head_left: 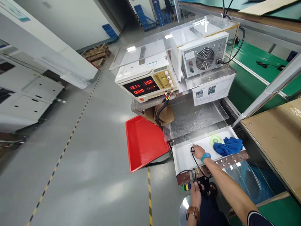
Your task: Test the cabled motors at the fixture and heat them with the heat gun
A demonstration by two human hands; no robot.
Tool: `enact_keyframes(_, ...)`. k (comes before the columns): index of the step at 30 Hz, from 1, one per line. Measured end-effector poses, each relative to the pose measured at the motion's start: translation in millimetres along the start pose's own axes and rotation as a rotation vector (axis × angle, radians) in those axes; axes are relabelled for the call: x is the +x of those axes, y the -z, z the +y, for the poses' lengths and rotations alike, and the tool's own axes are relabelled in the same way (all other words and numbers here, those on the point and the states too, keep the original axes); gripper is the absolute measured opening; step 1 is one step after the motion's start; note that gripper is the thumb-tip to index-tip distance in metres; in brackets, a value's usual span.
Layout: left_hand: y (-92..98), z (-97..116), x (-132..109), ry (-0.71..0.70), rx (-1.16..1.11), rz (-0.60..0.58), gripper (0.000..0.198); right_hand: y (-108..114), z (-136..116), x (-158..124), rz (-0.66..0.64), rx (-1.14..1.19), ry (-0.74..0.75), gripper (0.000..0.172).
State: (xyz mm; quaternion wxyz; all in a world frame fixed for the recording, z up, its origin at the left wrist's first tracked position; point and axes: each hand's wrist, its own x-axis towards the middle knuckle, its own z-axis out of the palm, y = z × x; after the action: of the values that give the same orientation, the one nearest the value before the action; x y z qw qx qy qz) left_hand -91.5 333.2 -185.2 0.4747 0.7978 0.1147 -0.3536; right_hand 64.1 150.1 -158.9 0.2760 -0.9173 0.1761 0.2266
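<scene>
My right hand (199, 152), with a blue watch on its wrist, rests on the white tray (183, 160) and pinches the end of a thin black cable (194, 159). The cable runs down to a brown bar with holes (225, 161) along the tray's front edge. My left hand (195, 192), with a brown watch on its wrist, is closed around a connector (193, 175) at the bar's left end, beside several coloured plugs (185, 186). A blue cloth (228, 146) and a pale green disc (215, 139) lie at the tray's far right.
A power supply (147, 82) showing red digits and a white fan unit (202, 56) stand under a clear cover above the tray. A red tray (143, 142) sits to the left. A cardboard-topped table (277, 135) is at the right, and green conveyor belts (246, 75) run behind it.
</scene>
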Motion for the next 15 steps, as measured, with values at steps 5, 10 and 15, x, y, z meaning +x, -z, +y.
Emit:
enact_keyframes(5,-0.7,-8,-2,-0.002,-0.127,0.01,0.08,-29,1,9,0.024,-0.008,0.027,0.033)
enact_keyframes(10,-1.2,-3,-4,0.024,-0.182,0.034,0.081,-36,5,14,0.023,0.0,0.036,0.038)
enact_keyframes(15,6.2,-3,-2,0.051,-0.157,-0.014,0.083,-37,2,14,0.045,0.055,0.018,0.038)
